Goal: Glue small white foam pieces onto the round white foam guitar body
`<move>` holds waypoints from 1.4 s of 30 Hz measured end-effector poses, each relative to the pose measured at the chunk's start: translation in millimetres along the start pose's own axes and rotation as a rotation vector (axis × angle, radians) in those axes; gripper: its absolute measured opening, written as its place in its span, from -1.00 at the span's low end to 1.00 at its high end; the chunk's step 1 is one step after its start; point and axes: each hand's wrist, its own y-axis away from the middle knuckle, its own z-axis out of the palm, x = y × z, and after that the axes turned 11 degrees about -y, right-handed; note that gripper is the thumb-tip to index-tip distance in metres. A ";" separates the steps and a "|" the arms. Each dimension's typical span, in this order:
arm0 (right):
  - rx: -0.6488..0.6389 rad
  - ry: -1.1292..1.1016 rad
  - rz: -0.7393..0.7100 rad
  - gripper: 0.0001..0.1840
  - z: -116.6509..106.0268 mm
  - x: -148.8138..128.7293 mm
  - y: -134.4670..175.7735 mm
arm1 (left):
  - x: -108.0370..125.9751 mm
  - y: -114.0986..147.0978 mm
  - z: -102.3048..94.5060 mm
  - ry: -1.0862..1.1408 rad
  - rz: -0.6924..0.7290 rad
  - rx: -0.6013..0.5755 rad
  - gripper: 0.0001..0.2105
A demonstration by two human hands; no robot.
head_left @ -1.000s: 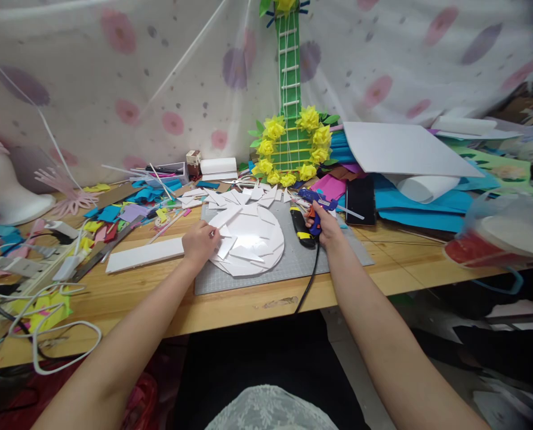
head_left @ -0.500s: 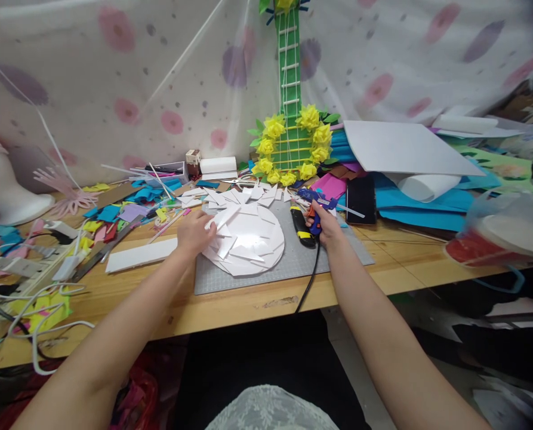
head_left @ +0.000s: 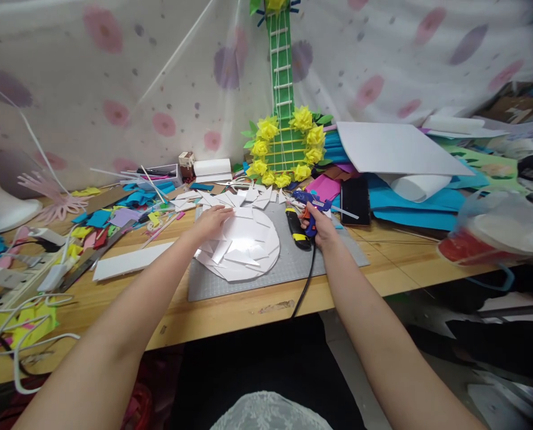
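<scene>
Your left hand (head_left: 210,221) lies flat on the far-left part of the white disc (head_left: 243,245), fingers spread loosely and closed on nothing, the tips touching the loose white foam pieces (head_left: 230,198) at the disc's far edge; the disc itself sits on the grey cutting mat (head_left: 288,269), in the middle of the wooden table (head_left: 230,310). Your right hand (head_left: 317,224) is wrapped around the handle of the blue glue gun (head_left: 311,203), just right of the disc, its nozzle pointing left; whether a finger rests on the trigger I cannot tell. A yellow-and-black tool (head_left: 296,230) lies on the mat between gun and disc.

To do this well, I judge: keep the left palm pressing the disc so it cannot slide on the mat; pick one piece with the fingertips alone, not several; keep the gun's nozzle well apart from your left fingers and off the mat; mind the black cord (head_left: 306,280) running off the near edge, since a tug there would jerk the gun; set each piece overlapping its neighbour, as those already on the disc lie.
</scene>
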 end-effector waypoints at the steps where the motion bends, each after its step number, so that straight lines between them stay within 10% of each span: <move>1: -0.002 0.000 0.002 -0.65 -0.1 0.1 -0.3 | -0.9 1.3 2.5 -0.001 0.001 0.003 -0.54; 26: -0.017 0.016 0.003 -0.65 1.7 0.0 3.1 | -8.7 9.9 25.1 0.208 -0.089 0.042 -0.55; 35: -0.015 0.015 0.016 -0.66 2.2 -1.1 1.7 | -41.3 20.4 -2.0 0.524 -0.466 0.343 -0.57; 42: -0.025 0.006 0.020 -0.65 -0.5 1.9 -1.4 | -62.5 25.3 1.3 0.193 -0.637 0.178 -0.61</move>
